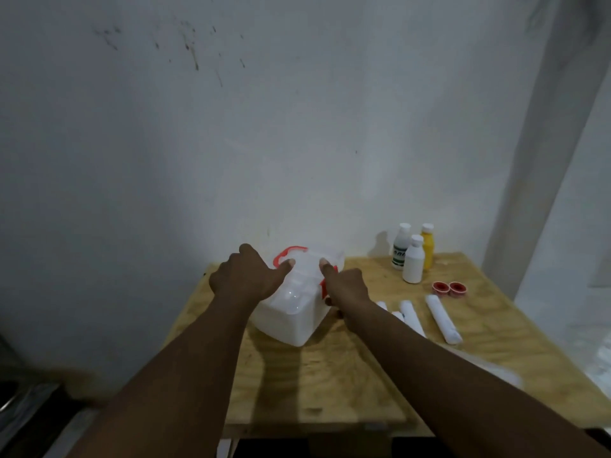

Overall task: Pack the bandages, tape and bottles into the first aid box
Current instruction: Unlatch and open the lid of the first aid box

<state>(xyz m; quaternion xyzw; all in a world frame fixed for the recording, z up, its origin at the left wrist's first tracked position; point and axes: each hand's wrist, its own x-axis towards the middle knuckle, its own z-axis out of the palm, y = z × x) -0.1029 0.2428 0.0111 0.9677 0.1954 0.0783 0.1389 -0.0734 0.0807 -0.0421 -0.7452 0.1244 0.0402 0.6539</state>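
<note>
The first aid box [291, 320] is white, with a clear lid and a red handle, and it stands closed on the wooden table. My left hand [248, 276] grips its left side, thumb on the lid. My right hand [345, 287] holds the right side by the red latch, thumb on top. Three bottles [413, 259] stand at the back right: two white, one yellow. In front of them lie two red tape rolls [448, 287]. White bandage rolls [441, 319] lie to the right of my right forearm, some partly hidden by it.
The wooden table [330, 375] stands against a white wall. Its front edge is near the bottom of the view, its left edge close to the box. A blurred white object [502, 375] shows beside my right forearm. Dark objects sit at the lower left.
</note>
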